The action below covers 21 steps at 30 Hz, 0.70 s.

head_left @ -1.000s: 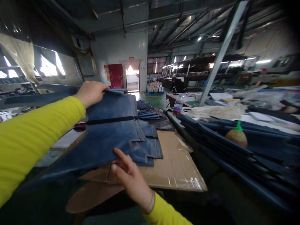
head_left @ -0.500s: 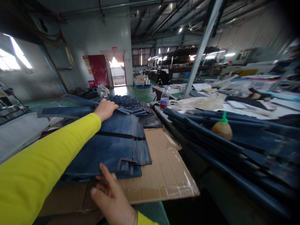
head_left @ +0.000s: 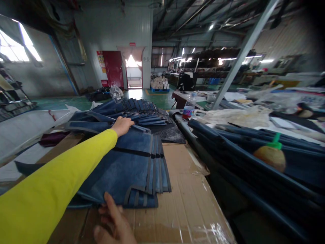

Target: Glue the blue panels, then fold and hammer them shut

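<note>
Fingers of the left hand (head_left: 122,127) lie close together, bent over the far edge of the top blue cloth (head_left: 119,173); whether they pinch it, I cannot tell. On the right hand (head_left: 118,225), the index finger stretches to the cloth's near edge, the thumb spread apart from it. Beneath the cloth, similar pieces (head_left: 165,173) rest on cardboard (head_left: 188,196). More blue pieces (head_left: 138,105) overlap beyond the left hand.
</note>
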Available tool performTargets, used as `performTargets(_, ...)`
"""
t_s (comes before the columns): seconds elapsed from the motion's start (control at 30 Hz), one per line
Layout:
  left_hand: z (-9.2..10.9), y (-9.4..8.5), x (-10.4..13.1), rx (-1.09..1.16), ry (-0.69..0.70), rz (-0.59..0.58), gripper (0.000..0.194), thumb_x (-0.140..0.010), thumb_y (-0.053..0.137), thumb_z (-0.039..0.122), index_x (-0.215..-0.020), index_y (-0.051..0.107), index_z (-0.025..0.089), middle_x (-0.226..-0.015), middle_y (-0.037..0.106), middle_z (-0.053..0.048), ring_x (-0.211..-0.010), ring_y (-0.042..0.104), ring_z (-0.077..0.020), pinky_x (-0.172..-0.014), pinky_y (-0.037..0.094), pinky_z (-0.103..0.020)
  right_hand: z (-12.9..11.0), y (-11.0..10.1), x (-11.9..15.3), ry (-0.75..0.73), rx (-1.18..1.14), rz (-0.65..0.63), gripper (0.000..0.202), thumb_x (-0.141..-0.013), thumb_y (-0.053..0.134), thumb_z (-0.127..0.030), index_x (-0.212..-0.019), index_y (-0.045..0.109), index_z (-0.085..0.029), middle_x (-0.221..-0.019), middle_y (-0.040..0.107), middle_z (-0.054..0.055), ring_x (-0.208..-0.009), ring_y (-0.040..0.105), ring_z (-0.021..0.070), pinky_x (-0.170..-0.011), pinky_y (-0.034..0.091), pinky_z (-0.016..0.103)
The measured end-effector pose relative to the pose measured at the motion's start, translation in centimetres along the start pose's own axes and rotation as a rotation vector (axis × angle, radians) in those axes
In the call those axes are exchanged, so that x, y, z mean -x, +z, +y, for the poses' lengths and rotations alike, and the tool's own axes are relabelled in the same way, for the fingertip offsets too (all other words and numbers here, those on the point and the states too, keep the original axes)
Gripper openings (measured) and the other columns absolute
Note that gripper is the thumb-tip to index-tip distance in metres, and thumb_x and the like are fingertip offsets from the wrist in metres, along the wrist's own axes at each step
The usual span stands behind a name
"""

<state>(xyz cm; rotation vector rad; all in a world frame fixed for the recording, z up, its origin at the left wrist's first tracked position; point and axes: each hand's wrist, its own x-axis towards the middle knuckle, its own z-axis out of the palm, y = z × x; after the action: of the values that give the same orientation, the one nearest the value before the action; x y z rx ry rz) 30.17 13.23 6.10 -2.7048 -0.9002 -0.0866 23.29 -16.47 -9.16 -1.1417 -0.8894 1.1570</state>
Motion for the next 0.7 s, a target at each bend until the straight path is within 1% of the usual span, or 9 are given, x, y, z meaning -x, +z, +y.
performTargets(0.07,-0.2,1.4,-0.4,0.03,-0.008,-0.047,0.026,-0.085,0.045,0.021,-0.106,0.06,0.024,-0.107,0.061,-0.007,-0.103,0.054,-0.023,-0.085,0.035,-0.035,0.1,-1.1,-0.1,-0.001,0.18,-0.118,0.081,-0.061,0.068,-0.03,-0.136,0.039,-0.027,-0.109,0.06,0.008,-0.096,0.059,0.0263,-0.082,0.05,0.038)
performTargets(0.13,-0.5,2.7,-0.7,0.064,-0.025,-0.098,0.029,-0.083,0.049,0.023,-0.111,0.058,0.022,-0.112,0.059,-0.009,-0.105,0.054,-0.0247,-0.084,0.038,-0.036,-0.6,-2.5,-0.1,-0.036,0.436,-0.225,0.086,-0.062,0.069,-0.028,-0.139,0.034,-0.027,-0.099,0.065,0.008,-0.085,0.062,0.0262,-0.072,0.052,0.036)
performTargets(0.17,-0.7,3.2,-0.9,0.081,-0.034,-0.123,0.032,-0.082,0.051,0.025,-0.114,0.056,0.021,-0.116,0.057,-0.01,-0.106,0.053,-0.0258,-0.085,0.039,-0.037,-1.2,-3.1,-0.1,-0.078,0.571,-0.256,0.083,-0.064,0.068,-0.027,-0.139,0.034,-0.028,-0.093,0.066,0.008,-0.08,0.063,0.0264,-0.069,0.052,0.036)
performTargets(0.23,-1.1,4.0,-1.2,0.112,-0.047,-0.166,0.041,-0.08,0.054,0.027,-0.12,0.052,0.021,-0.125,0.052,-0.011,-0.113,0.048,-0.0282,-0.088,0.039,-0.039,-3.0,-4.1,-0.2,-0.221,0.809,-0.26,0.068,-0.071,0.063,-0.025,-0.135,0.041,-0.029,-0.085,0.068,0.009,-0.075,0.063,0.0272,-0.067,0.051,0.038)
performTargets(0.3,-1.4,4.3,-1.6,0.137,-0.059,-0.203,0.047,-0.079,0.056,0.028,-0.125,0.048,0.023,-0.132,0.047,-0.011,-0.119,0.042,-0.0297,-0.092,0.036,-0.042,-5.1,-4.5,-0.6,-0.405,0.97,-0.231,0.055,-0.077,0.059,-0.024,-0.13,0.048,-0.03,-0.094,0.068,0.011,-0.084,0.063,0.0297,-0.075,0.05,0.045)
performTargets(0.37,-1.6,4.3,-2.1,0.152,-0.085,-0.245,0.051,-0.078,0.057,0.031,-0.127,0.046,0.024,-0.133,0.047,-0.012,-0.121,0.04,-0.0314,-0.095,0.033,-0.046,-6.9,-4.7,-1.2,-0.525,1.071,-0.197,0.056,-0.076,0.061,-0.02,-0.129,0.048,-0.029,-0.113,0.062,0.013,-0.099,0.058,0.0336,-0.086,0.045,0.052)
performTargets(0.43,-1.9,4.2,-2.4,0.157,-0.119,-0.29,0.053,-0.077,0.058,0.036,-0.128,0.047,0.023,-0.128,0.052,-0.014,-0.119,0.043,-0.0334,-0.095,0.031,-0.05,-8.1,-4.9,-2.0,-0.507,1.156,-0.194,0.062,-0.073,0.063,-0.015,-0.131,0.046,-0.025,-0.124,0.055,0.016,-0.109,0.053,0.0364,-0.09,0.042,0.055)
performTargets(0.57,-2.1,4.0,-2.8,0.131,-0.146,-0.334,0.053,-0.075,0.06,0.041,-0.124,0.052,0.022,-0.127,0.053,-0.014,-0.117,0.046,-0.0339,-0.097,0.029,-0.049,-8.9,-5.6,-3.1,-0.32,1.295,-0.273,0.054,-0.078,0.053,-0.01,-0.131,0.045,-0.014,-0.124,0.054,0.018,-0.11,0.054,0.0352,-0.085,0.049,0.05)
performTargets(0.7,-2.0,3.6,-2.8,0.098,-0.137,-0.388,0.047,-0.074,0.058,0.045,-0.113,0.06,0.02,-0.122,0.057,-0.014,-0.113,0.049,-0.0329,-0.093,0.036,-0.042,-8.6,-5.7,-3.2,-0.343,1.36,-0.272,0.046,-0.082,0.05,-0.01,-0.127,0.047,-0.012,-0.124,0.056,0.016,-0.108,0.055,0.0314,-0.083,0.052,0.045)
